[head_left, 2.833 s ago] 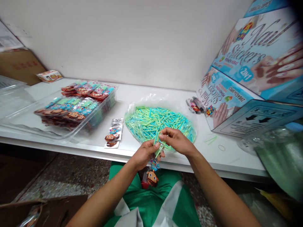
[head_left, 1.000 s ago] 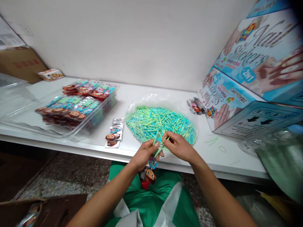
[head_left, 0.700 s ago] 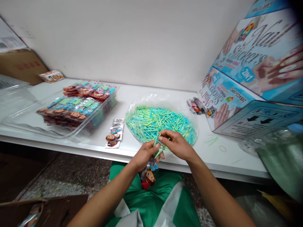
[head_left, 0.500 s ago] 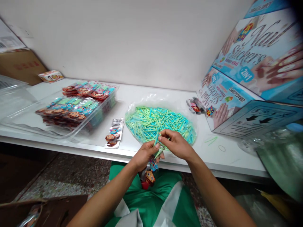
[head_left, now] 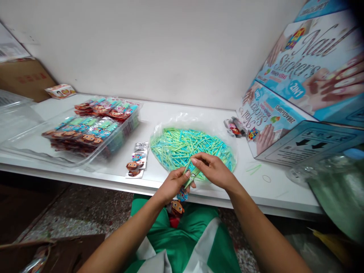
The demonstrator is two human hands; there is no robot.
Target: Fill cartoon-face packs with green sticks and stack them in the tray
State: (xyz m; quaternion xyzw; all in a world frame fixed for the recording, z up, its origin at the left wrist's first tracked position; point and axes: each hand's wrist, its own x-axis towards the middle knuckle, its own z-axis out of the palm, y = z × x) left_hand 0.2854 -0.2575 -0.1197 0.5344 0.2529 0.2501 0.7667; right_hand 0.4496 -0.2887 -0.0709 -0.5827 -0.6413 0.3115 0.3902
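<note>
Left hand (head_left: 172,185) is closed, thumb and fingers pinching the top of a packet (head_left: 177,206) that hangs below the front edge of the table (head_left: 113,181), over my lap. Right hand (head_left: 212,170) is closed in a fingertip pinch on the upper end of a green stick (head_left: 191,177); its lower end sits at the packet's mouth, against my left thumb.

Step in hand, as I read it: feeding the stick into the packet. It needs the stick lined up with the opening and the left grip firm. Whether the tip is inside, I can't tell.

Just behind my hands, near the front edge, lies the open bag of sticks (head_left: 187,146). Two flat packets (head_left: 137,159) lie left of it, then the clear tray (head_left: 34,151) of filled packets toward the left end.

Boxes (head_left: 284,113) crowd the right end, with a loose stick (head_left: 254,168) on bare table between bag and boxes. Open room: that strip, and the gap between bag and tray.
</note>
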